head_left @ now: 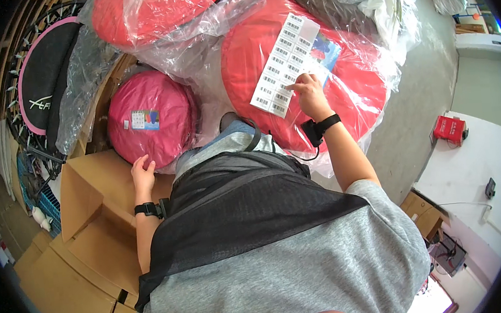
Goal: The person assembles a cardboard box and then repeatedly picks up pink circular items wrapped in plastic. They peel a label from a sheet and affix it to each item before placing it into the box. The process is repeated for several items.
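White paper printed with rows of barcodes, the label sheet [281, 66] lies slanted across the large red round pack [348, 93], partly over its blue picture card [327, 49]. Our right hand [313, 97] has its fingers bent at the sheet's lower right edge; we cannot tell whether they grip it, lift a label or only press. We judge the labelling to be partway: a strip at the sheet's upper right looks bare, while many labels remain. On the pink round pack [154, 96] to the left, a small white label [126, 124] sits beside a printed card, so that one may be done; on the red pack we make out no separate label, though the sheet and hand cover part of it. Our left hand [143, 178] is loosely curled and seems to hold nothing, near the pink pack's lower edge, contact unclear. Farther out, glare on the clear plastic [202, 63] blurs the packs, another red pack [157, 14] is cut off above, and our body hides the floor below.
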`<state>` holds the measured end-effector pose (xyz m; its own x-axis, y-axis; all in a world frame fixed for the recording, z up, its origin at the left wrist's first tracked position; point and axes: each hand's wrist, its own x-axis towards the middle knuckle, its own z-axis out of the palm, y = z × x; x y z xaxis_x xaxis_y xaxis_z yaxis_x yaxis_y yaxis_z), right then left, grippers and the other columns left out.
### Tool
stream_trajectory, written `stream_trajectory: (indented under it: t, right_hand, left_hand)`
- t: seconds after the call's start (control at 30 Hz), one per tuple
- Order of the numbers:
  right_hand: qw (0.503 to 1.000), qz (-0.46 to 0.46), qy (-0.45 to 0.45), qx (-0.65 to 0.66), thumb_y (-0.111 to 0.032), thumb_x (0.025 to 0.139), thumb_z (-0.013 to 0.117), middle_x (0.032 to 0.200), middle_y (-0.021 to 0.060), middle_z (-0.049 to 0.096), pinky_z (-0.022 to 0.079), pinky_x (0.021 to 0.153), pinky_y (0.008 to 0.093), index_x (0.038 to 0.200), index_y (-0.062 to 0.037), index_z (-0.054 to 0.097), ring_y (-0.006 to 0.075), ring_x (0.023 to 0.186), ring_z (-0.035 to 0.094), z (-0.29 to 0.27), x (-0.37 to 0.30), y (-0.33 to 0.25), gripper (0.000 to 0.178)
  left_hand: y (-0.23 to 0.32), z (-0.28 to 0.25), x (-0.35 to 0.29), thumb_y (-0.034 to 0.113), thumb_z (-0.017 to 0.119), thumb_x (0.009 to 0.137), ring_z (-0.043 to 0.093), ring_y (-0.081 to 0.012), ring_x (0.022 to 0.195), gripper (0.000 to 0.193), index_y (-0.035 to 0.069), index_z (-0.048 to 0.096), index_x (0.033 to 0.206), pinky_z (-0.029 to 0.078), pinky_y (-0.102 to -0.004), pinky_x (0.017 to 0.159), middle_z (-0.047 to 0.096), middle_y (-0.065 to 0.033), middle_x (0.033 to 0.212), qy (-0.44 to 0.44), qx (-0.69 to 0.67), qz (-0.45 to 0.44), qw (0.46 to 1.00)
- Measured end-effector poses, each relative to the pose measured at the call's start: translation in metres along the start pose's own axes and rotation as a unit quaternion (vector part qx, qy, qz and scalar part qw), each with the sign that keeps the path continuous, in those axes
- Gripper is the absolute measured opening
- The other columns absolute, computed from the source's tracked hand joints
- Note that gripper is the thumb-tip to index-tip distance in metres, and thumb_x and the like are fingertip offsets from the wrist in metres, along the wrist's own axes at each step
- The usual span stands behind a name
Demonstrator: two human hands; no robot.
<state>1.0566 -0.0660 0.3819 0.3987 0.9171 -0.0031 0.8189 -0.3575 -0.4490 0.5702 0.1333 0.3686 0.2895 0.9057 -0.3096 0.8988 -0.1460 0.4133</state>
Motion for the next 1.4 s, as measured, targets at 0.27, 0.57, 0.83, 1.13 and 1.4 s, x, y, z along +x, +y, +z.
stream_trajectory:
  t: [0.27,0.57,0.83,1.13,1.4]
  right_hand:
    - [0.999,-0.019,-0.016,0.026,0.000,0.067,0.049,0.084,0.0045,0.053,0.039,0.083,0.0369,0.081,-0.0169,0.069,0.0250,0.090,0.048,0.008,-0.009,-0.001,0.030]
    - [0.999,-0.012,-0.006,0.031,-0.002,0.068,0.049,0.082,0.0053,0.054,0.040,0.080,0.0365,0.079,-0.0154,0.069,0.0241,0.087,0.049,0.014,-0.021,-0.007,0.026]
    - [0.995,-0.050,-0.078,0.023,-0.003,0.068,0.051,0.084,0.0050,0.053,0.040,0.078,0.0348,0.080,-0.0169,0.069,0.0241,0.086,0.048,0.009,-0.032,-0.022,0.026]
    - [0.999,0.000,-0.033,-0.005,-0.004,0.068,0.050,0.085,0.0039,0.052,0.036,0.084,0.0394,0.084,-0.0170,0.068,0.0243,0.090,0.046,0.015,-0.025,-0.011,0.028]
    - [0.999,0.030,-0.006,-0.036,-0.003,0.069,0.049,0.086,0.0048,0.052,0.036,0.084,0.0386,0.091,-0.0182,0.067,0.0249,0.094,0.046,0.009,-0.014,-0.013,0.032]
  left_hand:
    - [-0.001,0.002,0.001,0.018,0.062,0.075,0.049,-0.0284,0.105,0.034,0.003,0.058,0.105,0.038,-0.0350,0.091,0.054,-0.0157,0.111,-0.010,-0.001,0.001,1.000]
    - [-0.008,0.004,0.001,0.019,0.063,0.074,0.046,-0.0288,0.108,0.034,0.005,0.059,0.104,0.035,-0.0359,0.093,0.052,-0.0153,0.113,-0.020,-0.014,-0.014,1.000]
    - [-0.020,0.009,0.001,0.020,0.063,0.073,0.045,-0.0301,0.108,0.034,0.006,0.059,0.104,0.034,-0.0366,0.094,0.052,-0.0150,0.114,-0.031,-0.029,-0.026,0.999]
    - [-0.013,0.005,0.003,0.019,0.063,0.073,0.045,-0.0299,0.108,0.034,0.005,0.059,0.104,0.035,-0.0365,0.093,0.053,-0.0153,0.112,-0.034,-0.034,-0.025,0.999]
    - [-0.022,0.006,0.003,0.020,0.063,0.074,0.045,-0.0300,0.107,0.033,0.006,0.059,0.103,0.034,-0.0365,0.093,0.052,-0.0151,0.113,-0.043,-0.012,-0.028,0.999]
